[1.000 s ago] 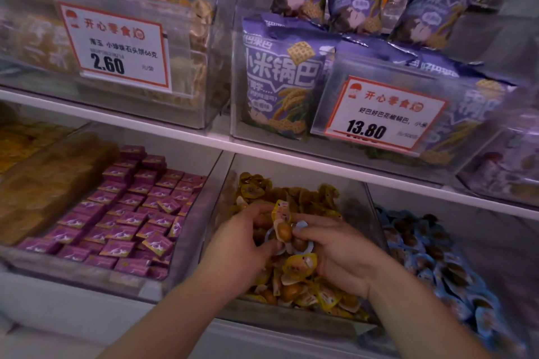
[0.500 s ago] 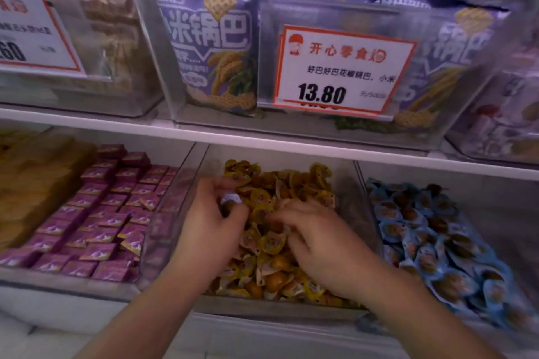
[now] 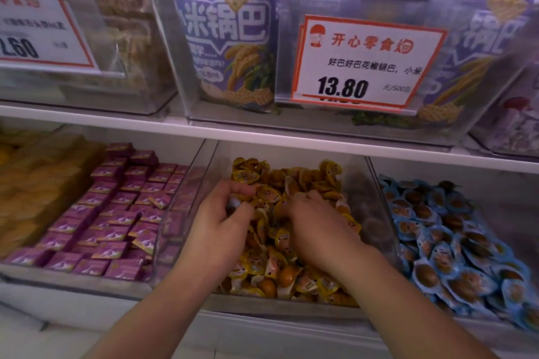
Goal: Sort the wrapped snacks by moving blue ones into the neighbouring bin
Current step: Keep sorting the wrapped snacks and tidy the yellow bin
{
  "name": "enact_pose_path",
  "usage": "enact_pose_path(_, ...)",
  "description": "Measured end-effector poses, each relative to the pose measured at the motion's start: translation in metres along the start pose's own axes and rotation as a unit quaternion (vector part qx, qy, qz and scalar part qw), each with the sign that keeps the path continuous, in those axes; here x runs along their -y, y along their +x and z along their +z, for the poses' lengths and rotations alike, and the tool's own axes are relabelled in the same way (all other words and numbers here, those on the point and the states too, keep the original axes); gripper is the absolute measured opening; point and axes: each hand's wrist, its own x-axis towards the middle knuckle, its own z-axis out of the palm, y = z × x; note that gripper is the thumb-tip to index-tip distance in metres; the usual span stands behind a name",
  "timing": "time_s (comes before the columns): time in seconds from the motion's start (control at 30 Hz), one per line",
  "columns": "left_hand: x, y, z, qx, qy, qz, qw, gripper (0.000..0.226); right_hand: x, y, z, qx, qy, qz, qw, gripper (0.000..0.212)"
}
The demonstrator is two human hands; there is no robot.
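From the head view, both your hands are down in the middle bin of yellow-wrapped snacks on the lower shelf. Your left hand curls round a blue-wrapped snack, likely a stray pulled for sorting. Your right hand digs into the pile, fingers bent, its grip hidden. The blue snacks' bin sits just beside, toward the shelf's right end.

This is a snack shop. White shelf boards carry rows of clear plastic bins full of small wrapped sweets sold loose. White price cards with red borders hang on the upper bins, one showing 13.80. Large purple printed snack bags stand behind them.
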Motion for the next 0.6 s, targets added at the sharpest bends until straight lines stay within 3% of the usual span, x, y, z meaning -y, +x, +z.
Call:
enact_pose_path(0.1, -0.001, 0.001, 0.001, 0.004, -0.043, -0.015, 0.999, 0.022, 0.002, 0.005, 0.006, 0.014, 0.099, -0.008, 0.995, 0.014)
enact_pose_path(0.23, -0.001, -0.001, 0.0, 0.004, -0.016, 0.004, 1.0, 0.023, 0.002, 0.01, 0.013, 0.075, 0.076, -0.033, 0.994, 0.042)
enact_pose_path(0.3, -0.002, 0.0, 0.0, -0.001, 0.002, 0.015, 1.0, 0.022, 0.004, 0.01, 0.012, 0.069, 0.073, -0.044, 0.994, 0.054)
enact_pose_path(0.4, -0.002, -0.001, 0.0, -0.001, 0.012, 0.017, 1.0, 0.022, 0.008, 0.01, 0.011, 0.01, 0.123, -0.071, 0.99, 0.032)
enact_pose_path(0.47, -0.003, -0.001, 0.0, 0.003, 0.013, 0.014, 1.0, 0.022, 0.008, 0.01, 0.011, 0.014, 0.149, -0.043, 0.988, 0.017)
enact_pose_path(0.6, -0.003, -0.002, 0.0, 0.008, 0.012, 0.008, 1.0, 0.023, 0.007, 0.011, 0.016, 0.049, 0.073, 0.011, 0.996, 0.032)
